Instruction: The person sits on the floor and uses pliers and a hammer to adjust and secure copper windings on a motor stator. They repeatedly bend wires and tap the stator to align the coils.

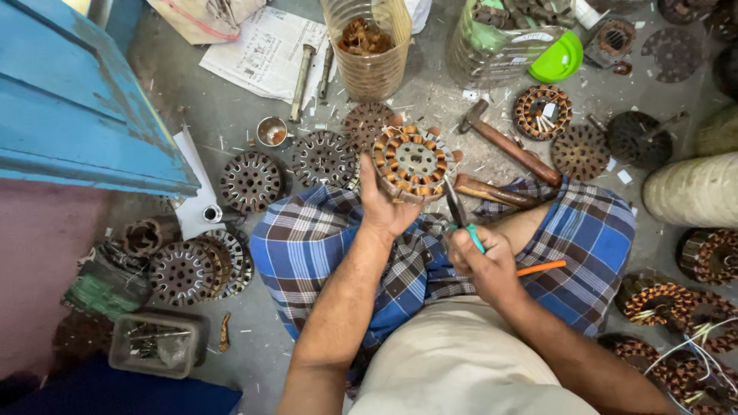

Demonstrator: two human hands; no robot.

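1. The right hand is closed around a pair of pliers with green and orange handles; the green handle runs up out of the fist and the orange one sticks out sideways past the knuckles. The grip is best kept low on the handles, so that the nose can be steered finely

2. Just above that grip the dark nose of the pliers reaches to the lower right rim of the wound stator. By the look of it, copper winding is being worked at that rim; only a small bite of wire should be taken, and the pull kept along the slot rather than across it

3. The left hand is closed on the stator from beneath, thumb up its near edge, holding it tilted over the checked cloth on the lap. The support is best kept directly opposite the tool, so the ring cannot twist away

4. Beyond both grips, on the floor, a wooden-handled hammer lies to the right, touching nothing held

5. Bare stator cores lie just past the held ring, with one more further left

6. Furthest off stands a clear plastic jar with copper scraps, beside a sheet of newspaper and a green lid
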